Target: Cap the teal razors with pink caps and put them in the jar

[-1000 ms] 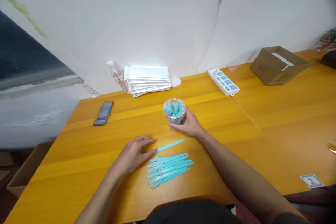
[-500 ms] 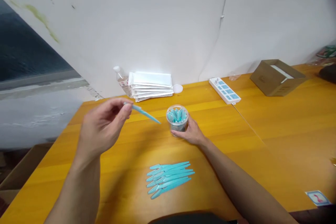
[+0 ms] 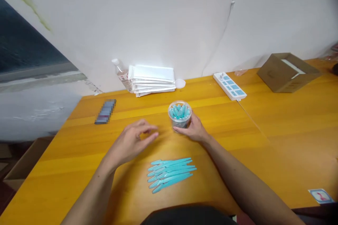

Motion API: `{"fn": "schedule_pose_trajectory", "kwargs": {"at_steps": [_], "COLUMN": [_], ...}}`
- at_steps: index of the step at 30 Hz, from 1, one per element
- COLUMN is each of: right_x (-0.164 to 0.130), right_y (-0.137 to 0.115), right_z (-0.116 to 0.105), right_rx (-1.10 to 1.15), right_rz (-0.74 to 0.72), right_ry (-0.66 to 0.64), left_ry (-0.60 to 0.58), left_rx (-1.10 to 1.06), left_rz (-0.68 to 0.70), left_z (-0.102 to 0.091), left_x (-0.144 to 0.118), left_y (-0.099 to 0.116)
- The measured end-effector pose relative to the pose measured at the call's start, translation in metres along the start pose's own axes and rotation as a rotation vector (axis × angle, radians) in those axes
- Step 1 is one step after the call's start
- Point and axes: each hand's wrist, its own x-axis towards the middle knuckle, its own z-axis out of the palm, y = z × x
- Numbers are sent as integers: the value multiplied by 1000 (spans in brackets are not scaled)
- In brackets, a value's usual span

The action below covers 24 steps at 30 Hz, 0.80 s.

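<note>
Wooden table (image 3: 264, 126) against a white wall. Right hand (image 3: 194, 129) grips the clear jar (image 3: 180, 114) of turquoise sticks. Left hand (image 3: 132, 144), left of the jar, hovers empty with fingers loosely curled. Nearer than the jar lies a row of turquoise sticks (image 3: 171, 174).

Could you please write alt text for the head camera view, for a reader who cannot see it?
The right hand grips a clear jar of teal sticks on an orange table. The empty left hand hovers beside it, above a row of loose teal sticks.
</note>
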Motion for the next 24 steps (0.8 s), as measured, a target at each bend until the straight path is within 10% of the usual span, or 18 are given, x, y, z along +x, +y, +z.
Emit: {"fn": "schedule_pose_trajectory", "kwargs": {"at_steps": [5, 24], "right_x": [-1, -1], "right_y": [1, 11], "right_z": [2, 6], "right_rx": [-3, -5], "right_rz": [6, 12], "right_ry": [8, -15], "left_ry": [-324, -90], "left_rx": [-58, -167], "left_rz": [-207, -235], "left_z": [42, 84], "left_x": [-49, -62], "left_y": [-25, -30]}}
